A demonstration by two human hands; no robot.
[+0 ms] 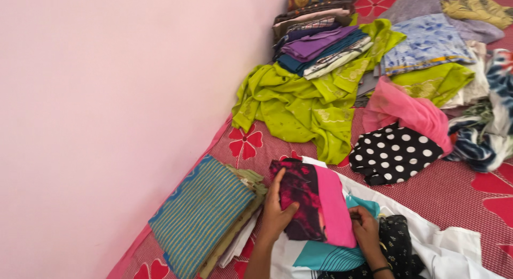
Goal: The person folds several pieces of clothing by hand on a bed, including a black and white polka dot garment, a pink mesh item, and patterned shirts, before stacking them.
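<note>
A folded cloth, dark maroon print with a pink band [315,201], lies on a teal and white cloth [320,255] in front of me. My left hand [277,212] rests flat on its left edge with the thumb over the dark print. My right hand [366,230], with a dark band on the wrist, grips the folded cloth's lower right corner. Just left of my left hand stands a stack of folded cloths topped by a teal striped one [200,215].
A pink wall [117,108] runs along the left. The red flowered bedsheet [454,196] carries a lime green cloth [299,105], a black polka-dot cloth [393,153], a pink cloth [409,110], a folded stack [320,44] and several loose garments at the right.
</note>
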